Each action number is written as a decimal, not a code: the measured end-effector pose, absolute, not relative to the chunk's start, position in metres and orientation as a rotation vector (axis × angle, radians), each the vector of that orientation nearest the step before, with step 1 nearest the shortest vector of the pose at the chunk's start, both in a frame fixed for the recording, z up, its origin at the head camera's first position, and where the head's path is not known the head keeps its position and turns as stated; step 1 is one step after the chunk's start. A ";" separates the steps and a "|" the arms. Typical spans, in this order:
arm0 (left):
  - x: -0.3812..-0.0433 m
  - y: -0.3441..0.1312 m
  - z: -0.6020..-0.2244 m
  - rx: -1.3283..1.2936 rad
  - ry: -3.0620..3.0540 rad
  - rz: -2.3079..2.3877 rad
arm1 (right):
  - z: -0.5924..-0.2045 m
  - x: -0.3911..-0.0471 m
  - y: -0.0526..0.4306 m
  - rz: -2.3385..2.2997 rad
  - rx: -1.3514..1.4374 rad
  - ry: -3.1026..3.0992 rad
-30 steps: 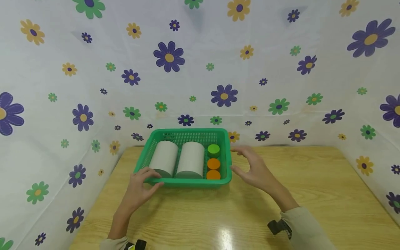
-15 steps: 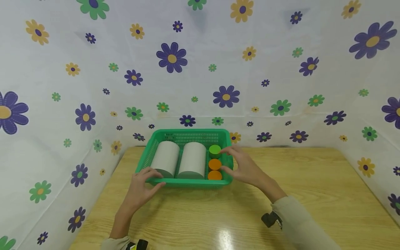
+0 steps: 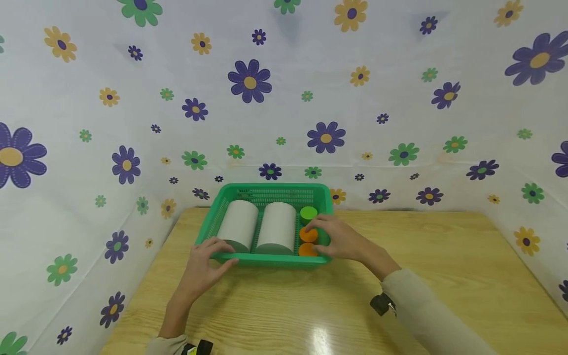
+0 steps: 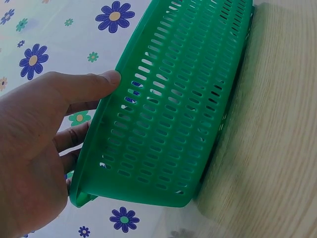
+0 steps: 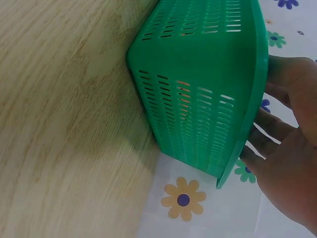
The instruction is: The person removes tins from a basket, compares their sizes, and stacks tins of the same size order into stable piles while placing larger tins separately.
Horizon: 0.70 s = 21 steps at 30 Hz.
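Right grip (image 3: 340,240), thumb and fingers parted over orange cylinders (image 3: 305,250), nothing visibly held; left grip (image 3: 205,262) curled over basket rim (image 3: 275,258); cylinders probably light, stiff, best pinched at sides

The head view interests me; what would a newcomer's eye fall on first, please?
Probably the green basket on the wooden table, with two white cylinders side by side in it. Then the right hand at the orange pieces along the basket's right side, and the flowered cloth filling the background.

there are one basket (image 3: 275,186), two white cylinders (image 3: 277,227), two orange rounds (image 3: 306,250) and one lime round (image 3: 308,213).
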<state>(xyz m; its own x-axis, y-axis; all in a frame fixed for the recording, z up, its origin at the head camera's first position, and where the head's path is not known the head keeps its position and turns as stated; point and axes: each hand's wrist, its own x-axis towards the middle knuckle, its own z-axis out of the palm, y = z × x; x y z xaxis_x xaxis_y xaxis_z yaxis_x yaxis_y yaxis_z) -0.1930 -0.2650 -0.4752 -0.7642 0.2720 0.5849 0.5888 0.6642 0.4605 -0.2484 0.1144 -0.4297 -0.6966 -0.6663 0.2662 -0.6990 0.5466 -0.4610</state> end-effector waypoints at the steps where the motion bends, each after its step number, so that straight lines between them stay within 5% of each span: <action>1: -0.193 -0.265 -0.475 -0.669 -2.409 -0.903 | -0.430 -0.249 0.113 0.839 1.208 -2.730; 21: -0.194 -0.265 -0.472 -0.662 -2.416 -0.900 | -0.423 -0.268 0.088 0.539 1.507 -2.868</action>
<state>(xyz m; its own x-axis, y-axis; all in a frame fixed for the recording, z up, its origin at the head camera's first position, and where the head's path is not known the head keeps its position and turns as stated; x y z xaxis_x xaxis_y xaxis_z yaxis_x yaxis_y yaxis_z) -0.1938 -0.2648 -0.4724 -0.7703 0.2695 0.5779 0.5821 0.6674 0.4645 -0.2680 0.0876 -0.4232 -0.5710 -0.8205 0.0256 -0.7739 0.5277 -0.3502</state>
